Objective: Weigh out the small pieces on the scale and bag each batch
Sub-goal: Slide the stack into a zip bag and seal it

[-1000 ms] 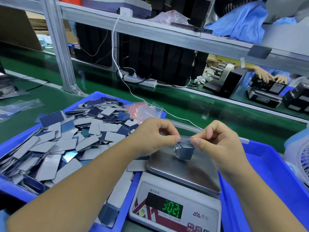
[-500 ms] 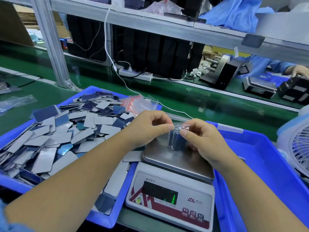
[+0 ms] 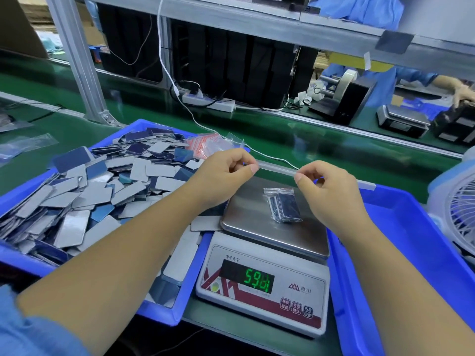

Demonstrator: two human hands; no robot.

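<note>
Filled bag [image 3: 282,204] lying on scale [image 3: 267,255] at frame centre; display blurry, roughly "59"; label "电子天平". Left hand [image 3: 226,173] and right hand [image 3: 326,191] above, fingers curled, seemingly holding nothing.

A green surface [image 3: 282,140] runs beneath a grey metal shelf [image 3: 231,24] on an aluminium post [image 3: 74,60], a white power strip [image 3: 208,102] behind.
</note>
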